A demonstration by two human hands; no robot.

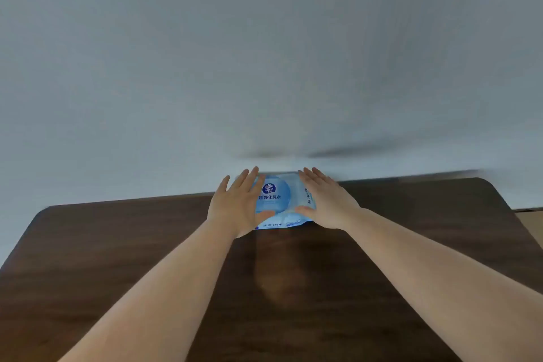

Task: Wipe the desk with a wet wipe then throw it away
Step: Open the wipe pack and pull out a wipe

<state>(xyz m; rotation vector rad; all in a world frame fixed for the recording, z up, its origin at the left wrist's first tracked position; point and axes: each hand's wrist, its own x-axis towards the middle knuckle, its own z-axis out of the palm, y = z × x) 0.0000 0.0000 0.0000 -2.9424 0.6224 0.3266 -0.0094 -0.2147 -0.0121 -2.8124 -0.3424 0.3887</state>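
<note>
we see the blue wet wipe pack [277, 200] in the middle of the frame, at the far edge of the dark brown desk [117, 244], by the pale wall [264, 53]. our left hand [236, 204] and right hand [326, 203] lie flat on its two sides, fingers spread, thumbs on top of it.

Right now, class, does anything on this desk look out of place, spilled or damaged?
Nothing stands out. The wipes pack lies flat at the desk's far edge, between the left hand and right hand, both open. No spill shows.
</note>
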